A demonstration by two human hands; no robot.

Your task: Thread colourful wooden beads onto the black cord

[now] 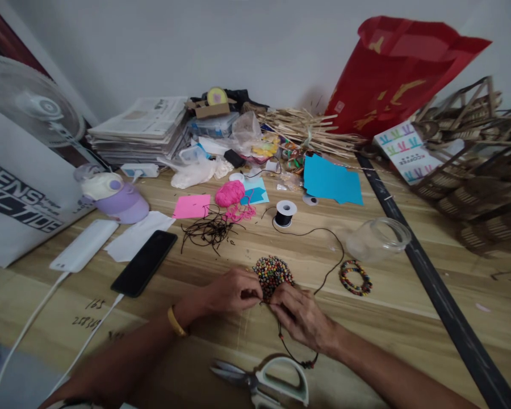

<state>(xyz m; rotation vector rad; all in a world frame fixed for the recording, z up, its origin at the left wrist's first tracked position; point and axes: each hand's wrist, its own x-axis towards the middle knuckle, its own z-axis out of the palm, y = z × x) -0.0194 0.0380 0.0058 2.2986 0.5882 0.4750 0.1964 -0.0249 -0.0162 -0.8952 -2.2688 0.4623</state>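
Observation:
My left hand [236,291] and my right hand [300,315] meet at the near edge of a heap of small multicoloured beads [273,271]. Both are closed in a pinch, with a short dark bit of cord just showing between their fingertips. Below my right hand hangs a black cord [287,345] strung with a few red and dark beads, and its upper part is hidden by the fingers. Scissors [281,379] with pale handles lie in front of the hands, blades pointing left. A finished-looking coil of beads [355,278] rests to the right.
Behind the beads stand a spool of black cord [284,214], a tangle of cut cords [210,230] and pink yarn [230,194]. A clear glass jar [378,238] is at right. Leftward lie a phone [145,263] and a white power bank [84,245], both with cables.

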